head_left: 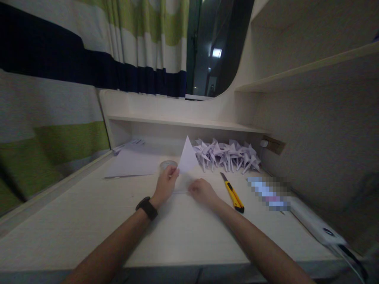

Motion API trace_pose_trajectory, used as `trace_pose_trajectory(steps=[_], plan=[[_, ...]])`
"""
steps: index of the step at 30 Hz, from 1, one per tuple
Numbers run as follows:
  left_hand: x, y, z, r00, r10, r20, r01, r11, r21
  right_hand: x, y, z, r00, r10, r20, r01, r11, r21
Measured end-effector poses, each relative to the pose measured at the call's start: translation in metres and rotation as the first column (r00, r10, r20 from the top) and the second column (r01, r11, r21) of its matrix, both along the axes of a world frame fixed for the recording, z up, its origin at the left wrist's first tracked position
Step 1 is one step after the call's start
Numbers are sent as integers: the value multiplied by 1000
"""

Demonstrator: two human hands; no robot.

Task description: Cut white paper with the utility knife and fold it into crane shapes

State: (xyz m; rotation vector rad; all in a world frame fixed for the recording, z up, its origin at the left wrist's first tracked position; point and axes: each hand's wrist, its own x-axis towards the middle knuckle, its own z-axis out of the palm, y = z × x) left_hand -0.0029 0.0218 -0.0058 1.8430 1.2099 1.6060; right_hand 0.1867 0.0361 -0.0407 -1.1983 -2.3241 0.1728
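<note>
White paper (187,157) at the hands (166,183), what seems a phone screen (265,191) pixelated

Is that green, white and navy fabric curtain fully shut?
Partly open: the curtain leaves the dark, glossy window pane uncovered beyond its right edge.

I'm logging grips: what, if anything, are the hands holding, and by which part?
The left hand pinches the white paper by its left edge. The right hand is blurred, so whether it holds anything cannot be told.
</note>
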Motion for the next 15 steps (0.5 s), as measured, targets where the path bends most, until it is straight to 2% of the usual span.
trace_pose_trajectory(steps=[5,8,10,12,13,15], plan=[[-10,2,3,996,88,17,-88,996,30,19,12,3,994,-102,-42,99,993,-61],[-12,3,4,996,84,30,-85,996,21,32,17,7,983,-175,-60,169,982,-86],[-11,3,4,998,53,45,-52,999,-7,36,18,10,968,-235,-92,230,971,-59],[-9,1,5,997,-1,77,6,998,-59,34,17,13,937,-257,-235,245,966,-80],[-8,-1,5,995,-36,96,45,995,-91,32,15,14,903,-246,-354,211,968,-135],[-5,-4,6,986,-120,119,137,980,-146,23,9,18,750,-208,-627,18,955,-296]])
